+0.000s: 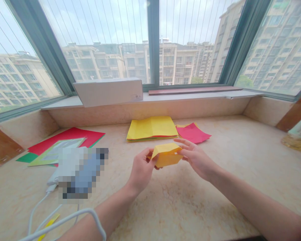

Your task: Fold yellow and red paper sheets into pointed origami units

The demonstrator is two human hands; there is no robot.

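A folded piece of yellow-orange paper [167,156] is held above the stone counter, its layers standing apart like a small open box. My left hand [144,167] grips its left end, thumb in front and fingers partly hidden behind. At the right end my right hand [195,157] pinches the edge, with the upper fingers reaching over the top corner. Just beyond the hands lies a stack of yellow sheets [153,128], with red and green edges showing below. Beside that stack is a red paper square [194,133] with some yellow paper under it.
Red sheets [72,136], a green sheet [27,157] and a pale packet lie at the left. Nearer are a pixelated object [82,174] and a white cable [87,211]. A white box [110,92] stands on the sill; a plastic container [299,134] sits far right.
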